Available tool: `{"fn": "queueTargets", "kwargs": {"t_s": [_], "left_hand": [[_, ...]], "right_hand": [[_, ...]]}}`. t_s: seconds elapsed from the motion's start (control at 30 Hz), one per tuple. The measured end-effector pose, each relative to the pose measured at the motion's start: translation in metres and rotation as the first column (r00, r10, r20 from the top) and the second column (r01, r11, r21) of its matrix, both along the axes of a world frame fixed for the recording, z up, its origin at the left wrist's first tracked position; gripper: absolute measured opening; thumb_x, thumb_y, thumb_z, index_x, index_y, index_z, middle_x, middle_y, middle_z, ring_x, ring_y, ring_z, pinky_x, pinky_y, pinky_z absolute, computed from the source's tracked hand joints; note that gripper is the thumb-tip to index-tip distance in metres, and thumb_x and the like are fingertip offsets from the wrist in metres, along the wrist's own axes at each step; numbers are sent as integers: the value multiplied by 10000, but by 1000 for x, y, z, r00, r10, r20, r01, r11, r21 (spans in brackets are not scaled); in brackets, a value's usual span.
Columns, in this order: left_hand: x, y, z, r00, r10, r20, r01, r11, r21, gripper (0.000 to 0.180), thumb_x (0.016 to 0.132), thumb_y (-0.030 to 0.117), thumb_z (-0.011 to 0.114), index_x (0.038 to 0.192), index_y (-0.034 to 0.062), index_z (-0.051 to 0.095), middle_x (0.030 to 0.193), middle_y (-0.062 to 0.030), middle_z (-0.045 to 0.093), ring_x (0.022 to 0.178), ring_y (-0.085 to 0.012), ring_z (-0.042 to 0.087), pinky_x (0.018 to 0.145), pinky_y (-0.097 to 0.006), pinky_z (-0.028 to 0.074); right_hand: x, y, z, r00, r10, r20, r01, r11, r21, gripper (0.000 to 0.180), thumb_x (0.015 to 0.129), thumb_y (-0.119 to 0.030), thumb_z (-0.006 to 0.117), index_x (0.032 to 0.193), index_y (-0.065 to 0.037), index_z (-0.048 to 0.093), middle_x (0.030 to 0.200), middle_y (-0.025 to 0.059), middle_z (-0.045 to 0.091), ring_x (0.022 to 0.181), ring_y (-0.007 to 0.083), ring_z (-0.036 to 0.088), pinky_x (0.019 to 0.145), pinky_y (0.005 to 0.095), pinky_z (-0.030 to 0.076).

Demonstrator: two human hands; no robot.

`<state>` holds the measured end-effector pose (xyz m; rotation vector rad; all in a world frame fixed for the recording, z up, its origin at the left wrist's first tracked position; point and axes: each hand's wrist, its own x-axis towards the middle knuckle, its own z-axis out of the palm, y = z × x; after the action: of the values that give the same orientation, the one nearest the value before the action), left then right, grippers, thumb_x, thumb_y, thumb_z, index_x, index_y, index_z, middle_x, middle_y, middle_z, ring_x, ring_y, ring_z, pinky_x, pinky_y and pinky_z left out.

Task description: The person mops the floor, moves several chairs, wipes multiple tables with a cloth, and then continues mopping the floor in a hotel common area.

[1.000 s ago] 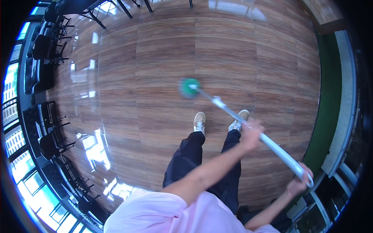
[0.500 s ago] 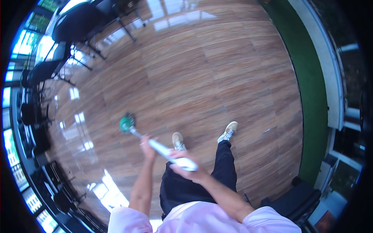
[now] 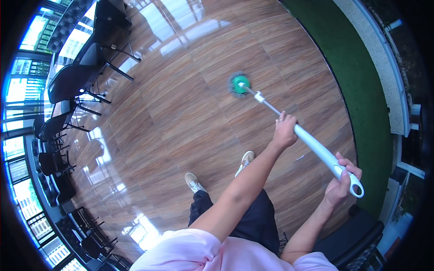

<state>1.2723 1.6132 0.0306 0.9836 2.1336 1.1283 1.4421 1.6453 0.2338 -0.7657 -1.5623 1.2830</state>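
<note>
A long-handled mop [image 3: 316,148] slants across the front, with a white grip, a thin metal pole and a round green head [image 3: 242,84] ringed by grey fringe. Its head is down on the wood-look floor, ahead of my feet. My left hand [image 3: 285,132] is wrapped round the handle about midway, where the pole meets the white grip. Farther right and nearer to me, my right hand [image 3: 342,180] closes round the grip's end, just short of its hanging loop.
Dark chairs [image 3: 74,81] and tables line the left side by the windows. A green strip [image 3: 361,108] runs along a pale ledge [image 3: 375,49] on the right. A black seat [image 3: 348,239] stands close at my lower right. Glossy wood-look floor [image 3: 190,122] lies between.
The mop head has swung from the left to farther ahead and right. Both hands have moved right with the handle, my left arm now crossing my body. My view has shifted slightly.
</note>
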Motion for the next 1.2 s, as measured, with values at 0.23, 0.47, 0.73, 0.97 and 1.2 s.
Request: {"fn": "queueTargets", "kwargs": {"t_s": [0.23,0.47,0.73,0.97,1.2], "left_hand": [[-32,-19,-17,993,71,-95,-75,996,-39,211,729,19,706,928,73,662,961,-153,661,1115,-408,574,1082,-496,413],[-130,-209,-80,823,327,-465,-511,782,-356,304,790,224,808,1000,40,687,1192,-225,664,1157,-404,598,989,-490,473],[-122,229,-52,953,252,-169,-242,967,77,162,755,137,744,888,96,663,941,-133,672,1048,-360,591,983,-520,384],[-97,508,-2,992,-129,4,129,991,45,263,742,74,725,990,100,641,1095,-133,641,1236,-450,497,1149,-641,275],[-122,437,19,996,89,-29,-91,992,-87,198,745,115,782,878,66,644,844,-149,646,963,-360,623,1025,-529,420]], "right_hand": [[-45,52,-16,955,225,-193,-260,949,-179,167,897,-120,577,1026,-51,496,975,189,658,956,334,667,995,566,495],[-141,-30,-82,668,728,-155,-723,584,-369,297,800,42,708,1069,-18,598,1169,181,677,1187,320,636,1005,396,491],[-121,298,-22,952,293,91,-266,936,-231,284,811,85,599,1082,8,561,1088,218,673,1132,347,645,1030,497,494],[-107,461,26,985,-98,143,82,990,116,221,829,-53,534,1043,0,525,999,246,649,1050,396,651,1076,608,433],[-151,514,8,957,181,-227,-234,943,-234,184,834,-97,640,967,-46,524,910,173,661,850,302,686,966,552,523]]}}
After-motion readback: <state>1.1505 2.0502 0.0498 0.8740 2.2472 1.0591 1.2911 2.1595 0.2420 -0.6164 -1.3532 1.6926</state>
